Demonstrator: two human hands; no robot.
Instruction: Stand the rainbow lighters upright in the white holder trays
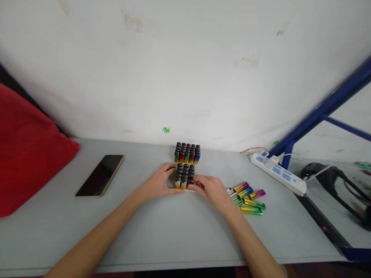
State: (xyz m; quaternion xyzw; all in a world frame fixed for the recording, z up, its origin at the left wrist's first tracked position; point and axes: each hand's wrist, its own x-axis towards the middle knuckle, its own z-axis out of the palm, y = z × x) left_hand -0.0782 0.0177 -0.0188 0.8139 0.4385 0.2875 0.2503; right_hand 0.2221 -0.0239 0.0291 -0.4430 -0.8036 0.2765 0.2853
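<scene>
Two groups of upright lighters with black tops stand one in front of the other at mid-table. The rear group [187, 153] shows colourful bodies in rows. In front of it, the nearer group [184, 175] is between my hands. My left hand [160, 180] lies at its left side, thumb and fingers apart, the thumb along the front edge. My right hand [210, 189] pinches a dark red lighter [191, 184] at the group's front right corner. Several loose metallic lighters [251, 202] lie on their sides to the right of my right hand.
A phone [100, 175] lies on the grey table [162, 239] at the left, beside a red cloth [29, 150]. At the right are a white power strip [278, 173], a blue metal frame [307, 119] and a black object [333, 181]. A white wall [185, 69] rises behind.
</scene>
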